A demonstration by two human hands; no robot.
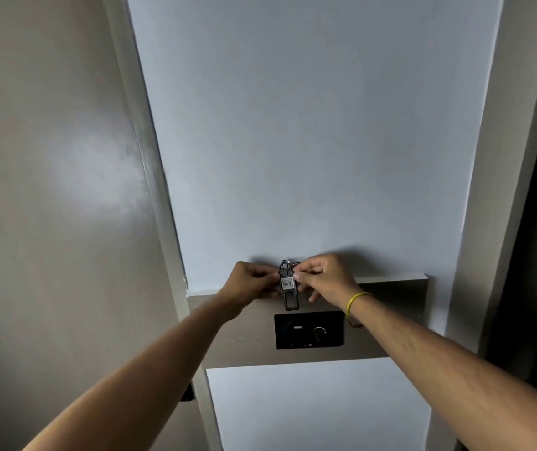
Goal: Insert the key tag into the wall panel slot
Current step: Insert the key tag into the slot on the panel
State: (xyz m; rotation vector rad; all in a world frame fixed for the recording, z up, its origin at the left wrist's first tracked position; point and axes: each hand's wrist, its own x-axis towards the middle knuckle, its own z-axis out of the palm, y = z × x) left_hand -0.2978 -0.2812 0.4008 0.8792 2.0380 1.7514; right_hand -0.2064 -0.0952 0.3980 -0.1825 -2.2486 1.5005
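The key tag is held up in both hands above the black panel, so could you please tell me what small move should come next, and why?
Probably lower the key tag straight down toward the wall panel. The left hand and right hand pinch it upright, its bottom end just above the panel and not yet inserted. The slot itself is hard to make out.

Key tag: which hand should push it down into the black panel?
Probably the right hand: it pinches the key tag at its top, above the wall panel. The left hand only steadies its side.
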